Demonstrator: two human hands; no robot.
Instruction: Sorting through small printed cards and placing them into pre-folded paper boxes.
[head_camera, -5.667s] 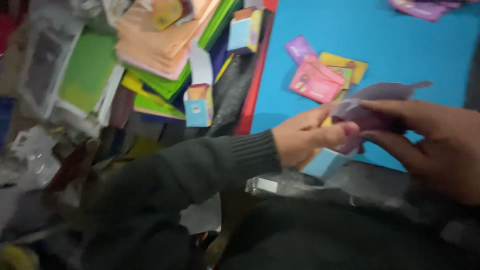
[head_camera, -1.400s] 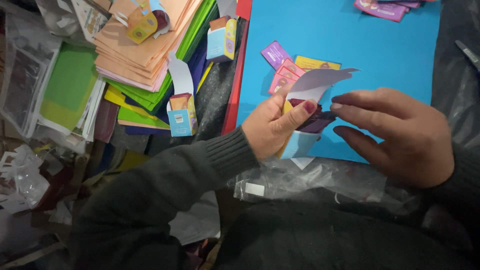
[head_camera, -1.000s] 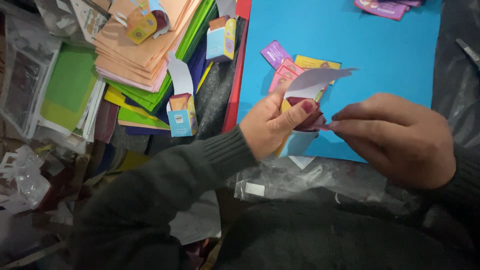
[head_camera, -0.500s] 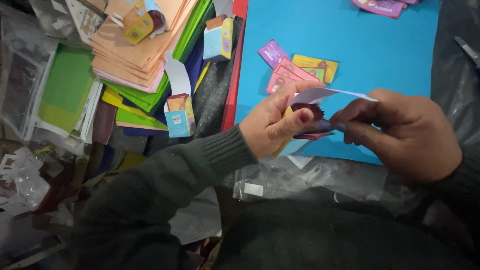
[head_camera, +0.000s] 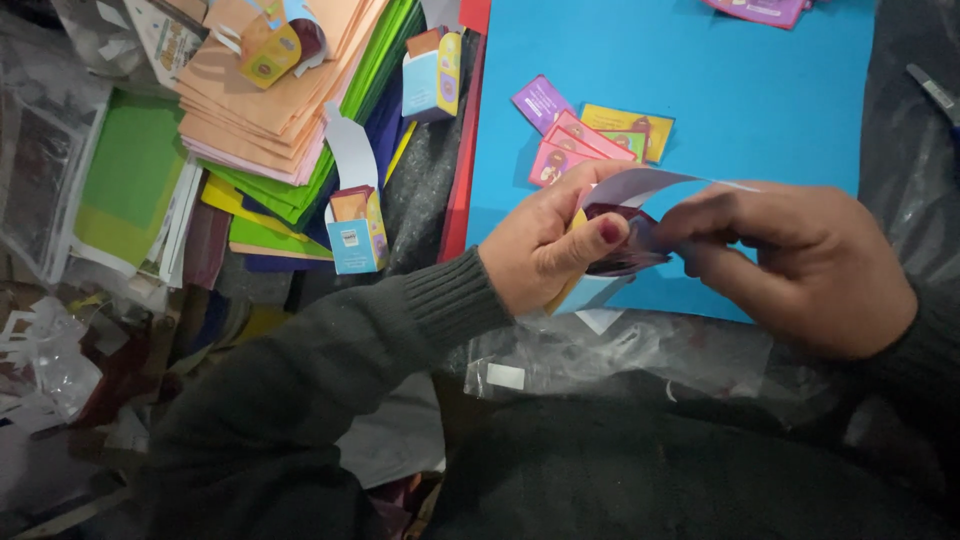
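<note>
Since a moment ago, our hands have kept folding the small card box (head_camera: 620, 235), and its pale flap now arches between them. Our left hand (head_camera: 545, 250) pinches the box with thumb over its dark printed side; our right hand (head_camera: 800, 265) pinches the flap's other end. We hold it just above the near edge of the blue surface (head_camera: 760, 100). Beyond it lie flat pink, purple and yellow printed cards (head_camera: 590, 135). To the left sit two folded blue boxes (head_camera: 355, 230), one near, one farther, beside a stack of peach and green paper sheets (head_camera: 270, 110). Clear plastic wrapping (head_camera: 600, 355) lies crumpled under our wrists, hiding the surface's edge.
</note>
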